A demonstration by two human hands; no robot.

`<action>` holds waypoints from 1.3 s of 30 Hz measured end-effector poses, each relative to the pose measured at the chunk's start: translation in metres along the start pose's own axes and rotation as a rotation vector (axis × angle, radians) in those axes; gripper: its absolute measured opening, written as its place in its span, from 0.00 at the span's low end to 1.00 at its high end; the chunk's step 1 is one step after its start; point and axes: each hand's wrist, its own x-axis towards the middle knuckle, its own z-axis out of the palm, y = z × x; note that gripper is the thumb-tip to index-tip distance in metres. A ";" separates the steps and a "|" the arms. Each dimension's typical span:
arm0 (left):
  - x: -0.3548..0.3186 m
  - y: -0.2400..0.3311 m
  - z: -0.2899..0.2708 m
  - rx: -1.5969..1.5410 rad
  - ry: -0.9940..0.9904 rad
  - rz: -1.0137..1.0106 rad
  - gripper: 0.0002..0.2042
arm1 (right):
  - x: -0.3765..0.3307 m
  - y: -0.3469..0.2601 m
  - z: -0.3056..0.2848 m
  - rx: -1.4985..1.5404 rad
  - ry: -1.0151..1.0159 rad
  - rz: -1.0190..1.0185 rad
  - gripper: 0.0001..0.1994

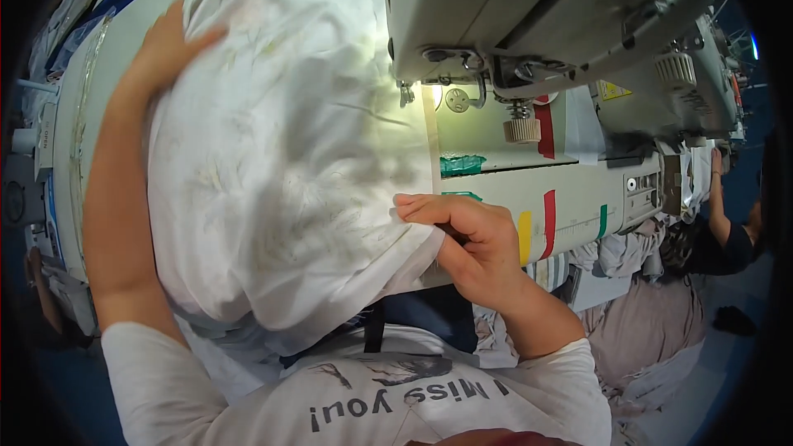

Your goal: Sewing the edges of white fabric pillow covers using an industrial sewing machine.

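A wide piece of white fabric (239, 173) with faint leafy markings spreads over the sewing machine bed and hangs down toward my lap. Its right edge runs beneath the lit needle area of the sewing machine (487, 8). At the far left, my left hand (172, 45) lies on the cloth's edge with the fingers spread, some of them partly covered by the fabric. Close to the front of the bed, my right hand (467, 235) pinches the near right edge of the fabric between thumb and fingers.
Coloured tape strips, among them a red one (549, 223), mark the machine bed. A thread tension knob (522, 128) juts out below the machine head. Piled cloth (644, 322) lies at the lower right. Another person's arm (717, 202) shows at the far right.
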 end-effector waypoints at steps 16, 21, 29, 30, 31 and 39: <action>0.096 -0.016 0.043 0.101 0.007 -0.251 0.19 | 0.053 -0.001 0.006 -0.312 -0.049 -0.088 0.07; 0.081 -0.028 0.002 -0.383 -0.188 -0.213 0.34 | 0.009 -0.004 0.016 -0.494 0.014 -0.329 0.12; -0.185 -0.098 -0.116 -0.080 -0.559 -0.339 0.21 | -0.121 0.011 0.070 -0.138 -0.116 0.286 0.10; -0.192 -0.099 -0.119 -0.067 -0.566 -0.336 0.21 | -0.122 0.027 0.079 0.025 -0.135 0.486 0.17; -0.197 -0.098 -0.123 -0.190 -0.483 -0.369 0.19 | -0.121 0.040 0.091 0.108 -0.085 0.472 0.19; -0.177 -0.097 -0.129 -1.112 -0.616 -0.732 0.28 | -0.104 0.063 0.139 0.784 -0.234 0.520 0.13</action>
